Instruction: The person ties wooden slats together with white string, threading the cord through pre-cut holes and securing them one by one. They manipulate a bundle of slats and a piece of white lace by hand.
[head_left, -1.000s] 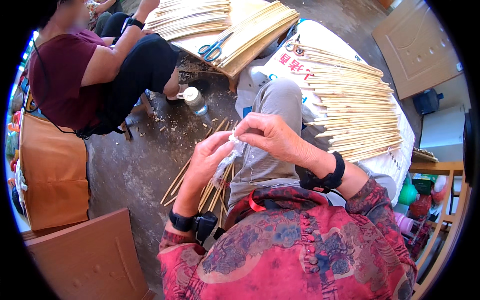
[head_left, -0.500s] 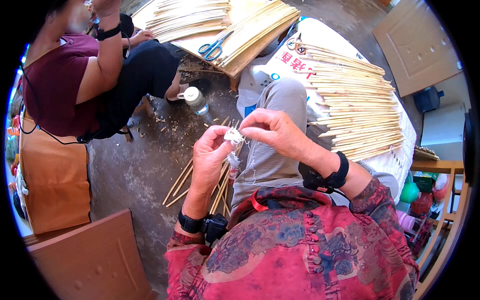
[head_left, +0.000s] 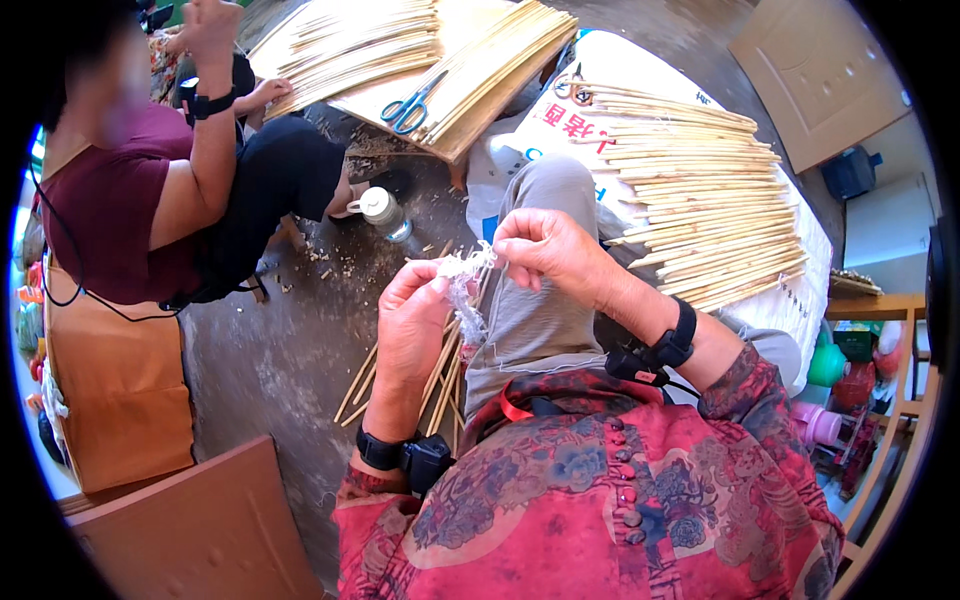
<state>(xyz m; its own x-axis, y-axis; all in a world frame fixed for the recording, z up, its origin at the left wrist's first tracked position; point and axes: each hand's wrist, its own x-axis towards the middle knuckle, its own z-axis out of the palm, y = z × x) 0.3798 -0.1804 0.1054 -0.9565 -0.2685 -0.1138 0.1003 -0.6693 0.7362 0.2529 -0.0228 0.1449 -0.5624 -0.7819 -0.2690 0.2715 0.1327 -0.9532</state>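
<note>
A tangled bunch of white thread (head_left: 465, 292) hangs between my two hands, above my lap. My left hand (head_left: 412, 312) pinches its upper left side between thumb and fingers. Close by on the right, my right hand (head_left: 548, 250) is closed with its fingertips at the bunch's top end, on loose strands. A thin strand trails down over my grey trouser leg (head_left: 540, 310). Below my left hand, several slim peeled sticks (head_left: 440, 385) lean from the floor toward my lap, partly hidden by the hand and thread.
Many peeled sticks (head_left: 710, 190) lie in a row on a white sack (head_left: 815, 250) at right, near small scissors (head_left: 574, 88). A wooden table (head_left: 350, 105) holds more sticks and blue-handled scissors (head_left: 406, 113). A seated person (head_left: 130, 200) is at left, beside a water bottle (head_left: 382, 212).
My hands have drawn slightly apart, and the thread bunch now stretches out between them, looser and longer. The seated person's raised hand has shifted, and my view has turned slightly.
</note>
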